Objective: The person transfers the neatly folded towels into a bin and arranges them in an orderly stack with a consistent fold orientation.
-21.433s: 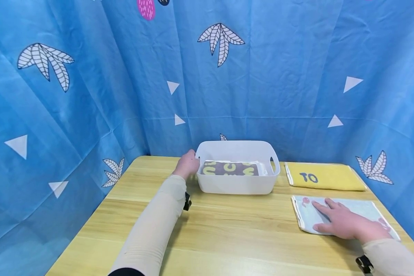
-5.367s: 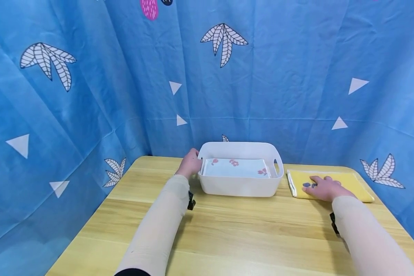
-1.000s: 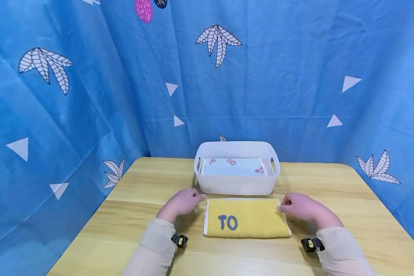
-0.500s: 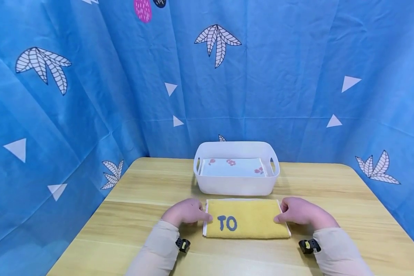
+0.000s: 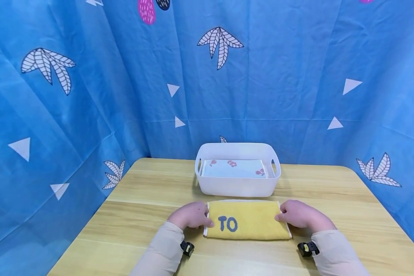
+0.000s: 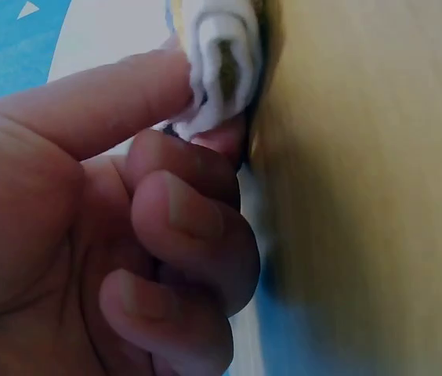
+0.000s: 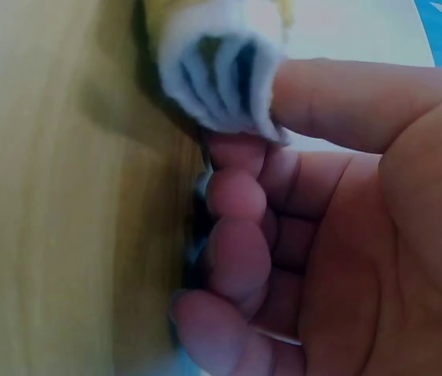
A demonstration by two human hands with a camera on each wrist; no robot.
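A folded yellow towel (image 5: 252, 220) with "TO" in grey letters lies on the table in front of the basket. My left hand (image 5: 193, 214) pinches its left end, thumb on top and fingers curled beneath. At the right end my right hand (image 5: 298, 214) pinches it the same way. Both wrist views show the white-edged folded layers of the towel (image 6: 225, 66) between thumb and index finger, close over the wood. Behind it stands a white basket (image 5: 236, 187) with a folded light-blue towel (image 5: 234, 168), printed with pink flowers, lying inside.
The wooden table (image 5: 141, 188) extends to both sides of the basket. A blue curtain (image 5: 283, 84) with leaf and triangle prints hangs around the back and sides of the table.
Earlier the light-blue towel went from the table into the basket, and the yellow towel moved from the right to the front. Over the last second both hands closed on the yellow towel's ends.
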